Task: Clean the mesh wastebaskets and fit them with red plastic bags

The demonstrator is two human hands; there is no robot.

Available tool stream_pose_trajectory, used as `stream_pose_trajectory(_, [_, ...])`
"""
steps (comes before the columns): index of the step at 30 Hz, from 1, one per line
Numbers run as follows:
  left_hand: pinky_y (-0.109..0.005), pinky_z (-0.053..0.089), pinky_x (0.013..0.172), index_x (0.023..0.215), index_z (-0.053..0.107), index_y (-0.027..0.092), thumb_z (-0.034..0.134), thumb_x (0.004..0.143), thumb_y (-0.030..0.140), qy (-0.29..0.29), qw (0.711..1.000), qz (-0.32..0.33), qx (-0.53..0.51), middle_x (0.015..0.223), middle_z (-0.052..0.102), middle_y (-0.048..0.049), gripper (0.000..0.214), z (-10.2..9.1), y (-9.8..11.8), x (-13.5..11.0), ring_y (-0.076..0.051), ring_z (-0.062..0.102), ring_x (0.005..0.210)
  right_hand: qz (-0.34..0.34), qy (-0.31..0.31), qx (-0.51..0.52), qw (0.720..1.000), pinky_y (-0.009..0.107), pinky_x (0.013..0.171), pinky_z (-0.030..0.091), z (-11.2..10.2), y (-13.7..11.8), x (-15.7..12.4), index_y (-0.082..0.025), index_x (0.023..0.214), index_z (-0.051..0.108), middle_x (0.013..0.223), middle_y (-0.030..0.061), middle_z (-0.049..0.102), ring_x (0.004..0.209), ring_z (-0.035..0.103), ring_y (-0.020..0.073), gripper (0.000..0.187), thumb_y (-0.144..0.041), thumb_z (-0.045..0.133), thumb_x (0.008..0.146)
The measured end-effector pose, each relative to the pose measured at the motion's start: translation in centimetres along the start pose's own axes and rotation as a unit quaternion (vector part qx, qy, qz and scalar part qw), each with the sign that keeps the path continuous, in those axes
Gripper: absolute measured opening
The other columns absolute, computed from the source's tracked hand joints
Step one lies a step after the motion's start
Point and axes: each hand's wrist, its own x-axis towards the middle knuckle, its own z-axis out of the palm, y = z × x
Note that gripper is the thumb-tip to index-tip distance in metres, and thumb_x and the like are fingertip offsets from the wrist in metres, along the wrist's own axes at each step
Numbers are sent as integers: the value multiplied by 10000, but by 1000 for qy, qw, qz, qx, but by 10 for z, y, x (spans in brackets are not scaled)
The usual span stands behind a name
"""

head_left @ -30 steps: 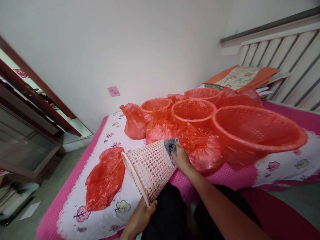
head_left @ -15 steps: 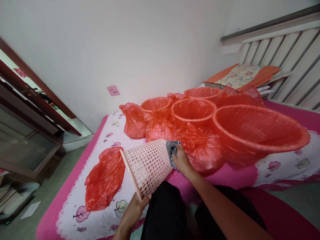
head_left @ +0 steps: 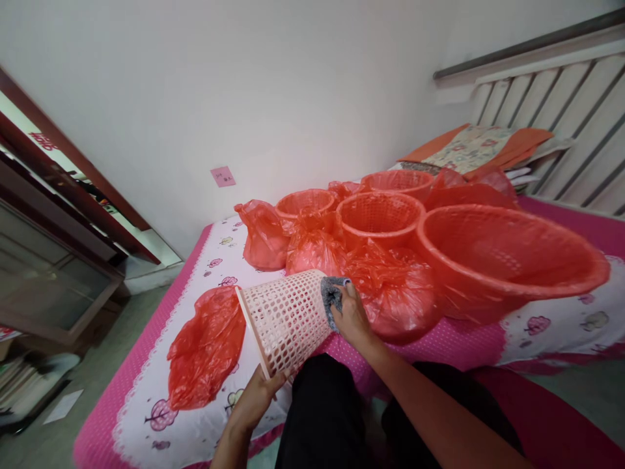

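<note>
A pale pink lattice basket [head_left: 286, 319] lies on its side over the bed edge, its open rim facing left. My left hand [head_left: 256, 398] grips that rim from below. My right hand [head_left: 349, 316] presses a grey cloth [head_left: 331, 298] against the basket's bottom end, fingers closed on the cloth. A loose red plastic bag [head_left: 208, 348] lies flat on the bedsheet just left of the basket.
Several baskets lined with red bags crowd the bed behind, the largest [head_left: 508, 254] at right, smaller ones [head_left: 378, 215] in the middle. Tied red bags [head_left: 263, 234] sit among them. Folded bedding [head_left: 473, 146] lies by the slatted headboard. A wooden cabinet [head_left: 53, 260] stands left.
The basket has turned and slid slightly toward me, its rim dropping lower. My left hand shifted left along the rim; my right hand with the cloth moved a little along the basket's bottom.
</note>
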Motion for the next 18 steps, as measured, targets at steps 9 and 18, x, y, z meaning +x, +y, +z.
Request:
stream_pose_trajectory(9, [-498,494,1131,1352,734,222,848,780,498,-21,999,16,-27,1391,731,-150,645,1,12,1,-356,691,1226,-49,-47,22,997,574,1184,443,10,-37,-24,-215,1410,586,1362,142,538,1355,512,324,621,-67,585,806])
stream_pose_trajectory(18, [-454,566,979,1047,820,188,886,740,437,-50,998,36,-15,930,819,-95,402,3,4,1,-286,711,928,-125,-167,59,976,545,1136,442,3,-102,-52,-215,1520,519,1315,130,517,1257,474,329,805,-73,667,741])
